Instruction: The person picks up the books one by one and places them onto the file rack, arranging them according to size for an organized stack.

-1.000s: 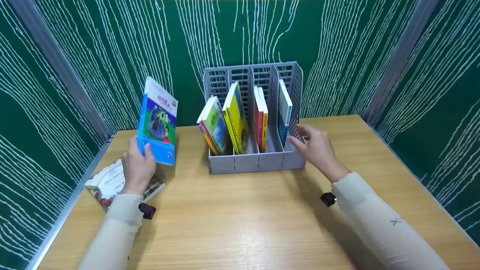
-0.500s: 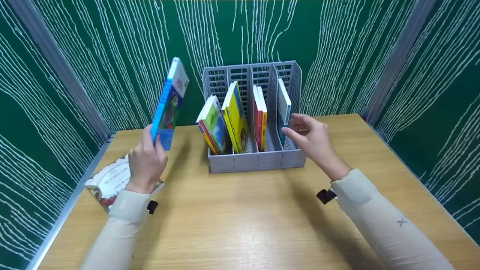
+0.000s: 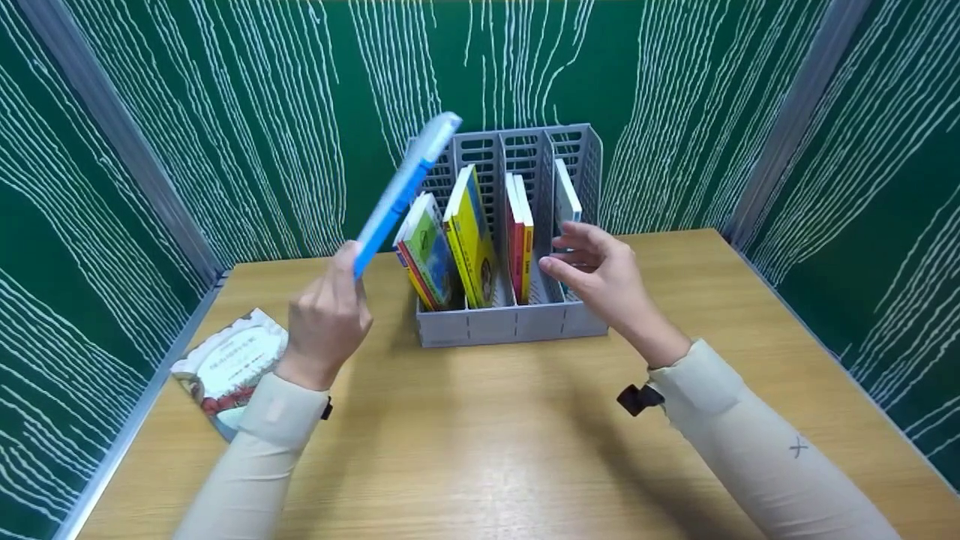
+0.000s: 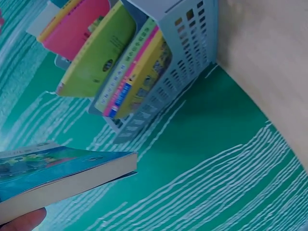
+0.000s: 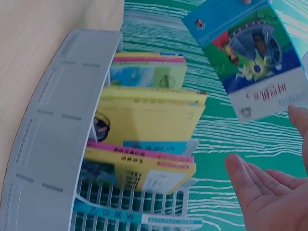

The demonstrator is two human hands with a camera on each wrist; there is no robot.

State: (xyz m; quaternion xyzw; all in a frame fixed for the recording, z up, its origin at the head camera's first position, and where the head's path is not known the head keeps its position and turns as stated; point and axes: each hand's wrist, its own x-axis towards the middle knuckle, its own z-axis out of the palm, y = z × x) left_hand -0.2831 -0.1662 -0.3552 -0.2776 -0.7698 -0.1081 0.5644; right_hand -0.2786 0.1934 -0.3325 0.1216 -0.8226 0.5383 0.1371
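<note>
My left hand grips a blue-spined book by its lower end, holding it tilted in the air at the left of a grey file rack. In the right wrist view the book's illustrated cover faces the camera. My right hand hovers in front of the rack's right compartment, fingers loosely bent, with nothing in its grasp. It partly hides a thin pale-blue book standing there. Green, yellow and red-and-yellow books lean or stand in the other compartments.
A book with a white oval on its cover lies flat on the wooden table at the left, partly behind my left sleeve. Green walls with white streaks enclose the table's back and sides.
My left hand has carried the blue book rightward toward the rack, turning it from cover-on to spine-on. My right hand has shifted slightly left and up, across the right compartment.
</note>
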